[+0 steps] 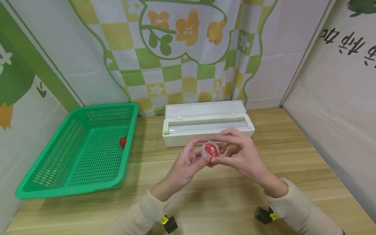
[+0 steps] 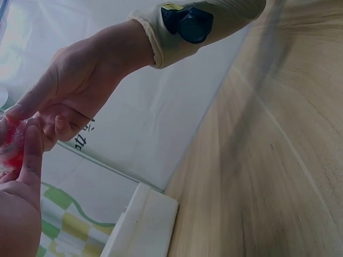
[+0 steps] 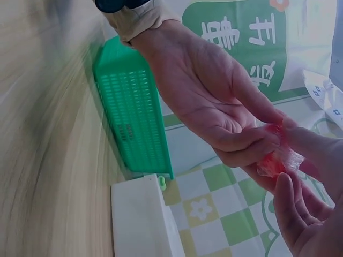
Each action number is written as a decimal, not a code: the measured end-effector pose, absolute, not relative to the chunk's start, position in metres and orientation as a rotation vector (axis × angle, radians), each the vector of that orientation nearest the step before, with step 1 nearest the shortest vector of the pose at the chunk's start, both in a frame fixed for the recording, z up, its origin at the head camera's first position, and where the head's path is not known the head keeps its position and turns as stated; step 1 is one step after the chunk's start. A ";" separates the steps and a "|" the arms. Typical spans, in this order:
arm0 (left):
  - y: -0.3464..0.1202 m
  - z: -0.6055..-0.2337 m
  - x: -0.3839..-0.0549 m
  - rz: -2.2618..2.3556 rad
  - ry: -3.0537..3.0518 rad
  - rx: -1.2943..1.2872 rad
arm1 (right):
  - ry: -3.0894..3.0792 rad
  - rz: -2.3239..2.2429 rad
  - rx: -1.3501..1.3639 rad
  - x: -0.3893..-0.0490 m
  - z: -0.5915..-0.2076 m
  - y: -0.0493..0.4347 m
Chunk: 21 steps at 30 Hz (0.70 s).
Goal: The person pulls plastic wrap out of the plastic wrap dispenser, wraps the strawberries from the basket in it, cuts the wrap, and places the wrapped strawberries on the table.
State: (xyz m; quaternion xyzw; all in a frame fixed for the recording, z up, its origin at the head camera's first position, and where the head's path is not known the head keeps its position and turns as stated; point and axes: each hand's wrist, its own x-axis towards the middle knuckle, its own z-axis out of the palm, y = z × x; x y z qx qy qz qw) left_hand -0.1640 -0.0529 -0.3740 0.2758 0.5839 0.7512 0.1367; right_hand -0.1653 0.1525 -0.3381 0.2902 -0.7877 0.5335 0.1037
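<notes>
Both hands hold a small red fruit [image 1: 211,149] wrapped in clear cling film [image 3: 292,159], raised over the table in front of the white cling film box. My left hand [image 1: 188,161] grips it from the left, thumb at its near side and fingers curled behind it. On the other side my right hand [image 1: 246,156] pinches the wrapped fruit between thumb and fingers. In the right wrist view the crinkled film stands out beside the fingertips [image 3: 284,184]. The fingers hide part of the fruit in both wrist views.
The white cling film box [image 1: 188,139] stands at the back with its lid [image 1: 205,109] raised and a green slider [image 1: 166,132] at its left end. A green plastic basket [image 1: 22,192] sits at the left, another red fruit [image 1: 122,142] inside. Fabric walls surround the wooden table [image 1: 293,156].
</notes>
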 end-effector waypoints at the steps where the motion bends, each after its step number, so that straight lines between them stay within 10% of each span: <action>1: -0.053 -0.374 -0.164 2.170 1.691 0.799 | -2.332 1.567 0.884 -0.165 -0.338 0.153; 21: -0.051 -0.382 -0.165 2.091 1.747 0.763 | -2.599 1.563 0.937 -0.164 -0.331 0.160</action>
